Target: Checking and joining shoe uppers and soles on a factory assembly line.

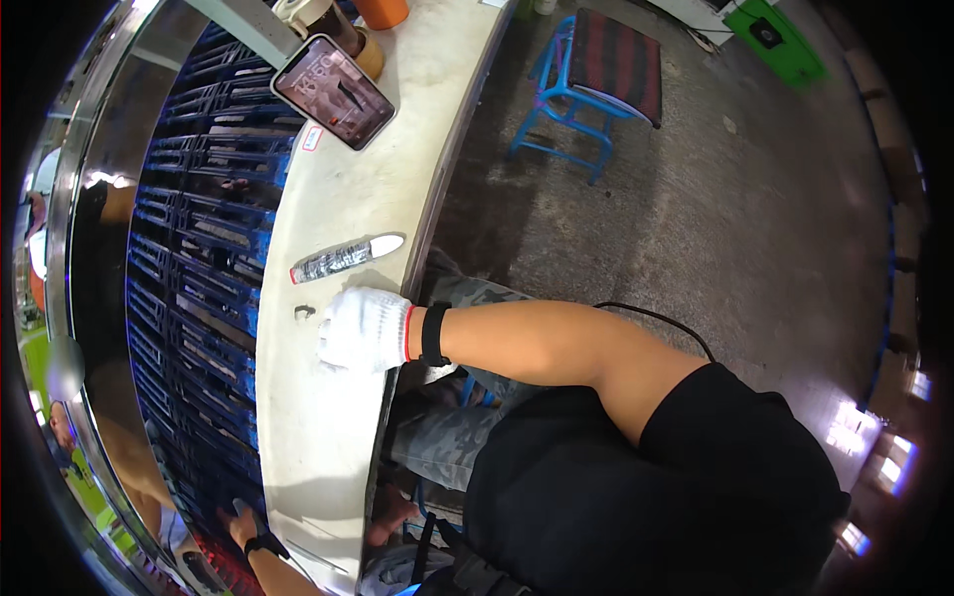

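My right hand [366, 330], in a white knit glove with a red cuff, rests on the pale tabletop [323, 437] with its fingers curled; whatever is under them is hidden. A black strap circles that wrist. Just beyond the fingers lies a small dark bit [304, 312]. Farther up the table is a slim tube [343, 259] with a white rounded tip, a dark patterned body and a red end. At the lower left, my left hand [238, 526] is bare and small in view, reaching past the table's edge beside dark racks. Its fingers are closed around a greyish thing.
Rows of blue-black racks [199, 248] run along the table's left side. A phone [335, 91] leans at the far end, near an orange cup [383, 10] and a brown-lidded jar [368, 55]. A blue stool [596, 79] with a striped seat stands on the floor. Other people show at the left rim.
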A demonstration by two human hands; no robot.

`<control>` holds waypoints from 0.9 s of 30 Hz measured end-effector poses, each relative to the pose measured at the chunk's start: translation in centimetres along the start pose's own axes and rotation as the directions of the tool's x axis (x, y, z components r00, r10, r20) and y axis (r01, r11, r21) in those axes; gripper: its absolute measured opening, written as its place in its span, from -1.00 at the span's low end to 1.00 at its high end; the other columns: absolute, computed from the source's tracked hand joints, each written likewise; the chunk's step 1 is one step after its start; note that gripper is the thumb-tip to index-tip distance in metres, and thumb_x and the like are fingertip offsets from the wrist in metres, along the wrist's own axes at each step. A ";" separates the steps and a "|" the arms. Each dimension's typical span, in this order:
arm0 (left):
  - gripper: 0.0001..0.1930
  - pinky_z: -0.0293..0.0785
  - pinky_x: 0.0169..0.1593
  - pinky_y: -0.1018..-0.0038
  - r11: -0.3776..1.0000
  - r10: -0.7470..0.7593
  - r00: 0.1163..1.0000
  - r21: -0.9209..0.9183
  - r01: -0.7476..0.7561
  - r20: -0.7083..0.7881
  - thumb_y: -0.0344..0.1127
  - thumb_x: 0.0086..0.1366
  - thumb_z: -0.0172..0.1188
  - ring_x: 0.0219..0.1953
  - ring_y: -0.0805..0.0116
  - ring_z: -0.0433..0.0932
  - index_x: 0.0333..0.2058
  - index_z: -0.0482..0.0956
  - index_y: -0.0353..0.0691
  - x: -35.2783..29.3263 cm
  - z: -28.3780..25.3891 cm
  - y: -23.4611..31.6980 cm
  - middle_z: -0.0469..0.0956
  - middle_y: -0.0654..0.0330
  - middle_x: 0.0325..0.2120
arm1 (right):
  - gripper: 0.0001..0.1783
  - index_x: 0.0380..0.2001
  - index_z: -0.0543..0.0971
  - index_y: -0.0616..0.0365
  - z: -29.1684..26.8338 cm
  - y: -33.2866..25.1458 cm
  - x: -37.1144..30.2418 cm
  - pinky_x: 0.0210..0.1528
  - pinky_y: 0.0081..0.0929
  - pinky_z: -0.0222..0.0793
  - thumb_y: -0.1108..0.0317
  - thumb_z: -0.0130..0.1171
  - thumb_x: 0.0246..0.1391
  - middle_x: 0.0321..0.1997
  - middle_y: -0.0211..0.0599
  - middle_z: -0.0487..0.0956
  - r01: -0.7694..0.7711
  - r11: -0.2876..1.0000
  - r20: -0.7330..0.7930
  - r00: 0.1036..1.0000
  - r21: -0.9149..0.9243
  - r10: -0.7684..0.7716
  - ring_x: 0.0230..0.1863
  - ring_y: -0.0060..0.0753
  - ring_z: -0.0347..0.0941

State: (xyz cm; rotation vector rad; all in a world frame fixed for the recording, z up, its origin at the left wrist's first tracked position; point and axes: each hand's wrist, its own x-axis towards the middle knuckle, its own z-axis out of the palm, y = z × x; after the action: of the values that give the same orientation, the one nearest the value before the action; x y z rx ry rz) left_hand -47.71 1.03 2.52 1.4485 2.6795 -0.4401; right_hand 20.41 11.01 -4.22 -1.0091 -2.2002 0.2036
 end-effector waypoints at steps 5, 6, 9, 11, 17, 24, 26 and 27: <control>0.28 0.02 0.66 0.22 0.975 -0.214 0.966 0.087 0.203 0.147 0.06 0.21 0.52 0.64 -0.12 0.11 0.60 -0.11 -0.54 1.5 0.2 -6.2 0.14 -0.28 0.59 | -0.68 -0.56 0.67 0.01 -0.6 -0.5 0.5 -0.39 -0.09 0.55 0.06 0.25 0.15 -0.54 -0.25 0.63 -0.028 0.999 0.053 0.998 0.038 0.026 -0.45 -0.10 0.64; 0.27 0.08 0.63 0.19 0.975 -0.219 0.962 0.010 0.220 0.162 0.01 0.18 0.54 0.59 -0.10 0.18 0.59 -0.08 -0.53 1.3 0.6 -7.4 0.19 -0.26 0.56 | -0.68 -0.56 0.67 0.01 -0.7 -0.7 0.6 -0.39 -0.09 0.55 0.06 0.25 0.15 -0.54 -0.25 0.63 -0.033 0.999 0.055 0.998 0.035 0.031 -0.45 -0.10 0.64; 0.24 0.26 0.54 0.12 0.936 -0.227 0.951 -0.223 0.273 0.210 -0.14 0.09 0.60 0.43 -0.04 0.38 0.58 0.00 -0.52 1.1 2.3 -9.1 0.33 -0.19 0.47 | -0.70 -0.55 0.67 0.01 -0.9 -0.9 0.9 -0.40 -0.10 0.54 0.08 0.25 0.14 -0.54 -0.24 0.63 -0.011 0.999 0.060 0.998 0.044 0.008 -0.45 -0.10 0.64; -0.12 0.46 0.38 0.06 0.917 -0.103 0.961 -0.351 0.192 0.257 -0.21 0.23 0.50 0.22 0.04 0.54 0.41 0.29 -0.49 1.7 3.0 -8.9 0.53 -0.12 0.23 | -0.71 -0.53 0.68 0.00 -0.6 -0.9 0.8 -0.40 -0.11 0.54 0.07 0.26 0.13 -0.52 -0.24 0.64 0.005 0.999 0.010 1.000 0.053 -0.006 -0.44 -0.11 0.64; -0.20 0.48 0.32 0.06 0.876 0.255 0.921 -0.473 -0.091 0.294 -0.19 0.26 0.48 0.17 0.01 0.57 0.35 0.35 -0.48 6.6 12.7 13.9 0.56 -0.15 0.17 | -0.73 -0.56 0.67 -0.06 -0.3 0.8 0.3 -0.42 -0.11 0.53 0.04 0.29 0.06 -0.48 -0.25 0.67 0.027 0.991 0.084 0.996 0.129 -0.038 -0.41 -0.07 0.65; -0.30 0.52 0.25 0.07 0.622 0.606 0.781 -0.700 -0.351 0.148 -0.17 0.29 0.46 0.10 -0.03 0.61 0.27 0.43 -0.46 3.6 20.2 41.2 0.61 -0.18 0.08 | -0.64 -0.67 0.68 0.10 0.5 -0.7 1.1 -0.50 -0.04 0.45 0.06 0.28 -0.02 -0.64 -0.11 0.59 -0.031 0.999 0.016 0.999 -0.033 0.032 -0.58 0.05 0.58; -0.33 0.53 0.23 0.07 0.609 0.596 0.798 -0.699 -0.375 0.090 -0.16 0.30 0.45 0.08 -0.04 0.63 0.24 0.46 -0.46 4.8 19.3 39.5 0.62 -0.19 0.06 | -0.62 -0.65 0.66 0.13 0.7 -0.5 0.5 -0.46 0.00 0.46 0.04 0.31 -0.02 -0.61 -0.11 0.58 0.011 1.000 -0.093 0.996 0.018 -0.009 -0.56 0.06 0.56; -0.35 0.53 0.22 0.07 0.608 0.588 0.806 -0.694 -0.385 0.067 -0.15 0.31 0.44 0.07 -0.04 0.63 0.23 0.47 -0.46 5.2 18.9 38.0 0.63 -0.19 0.05 | -0.63 -0.65 0.66 0.12 0.9 -0.3 0.4 -0.45 0.00 0.46 0.04 0.31 -0.02 -0.62 -0.12 0.57 -0.003 1.000 -0.066 0.998 0.025 0.005 -0.55 0.06 0.56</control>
State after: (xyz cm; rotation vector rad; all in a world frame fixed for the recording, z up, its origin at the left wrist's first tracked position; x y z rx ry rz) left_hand -20.57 19.60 -24.86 1.6094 1.7695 0.2981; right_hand 19.49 11.22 -4.52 -0.9927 -2.1311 0.1960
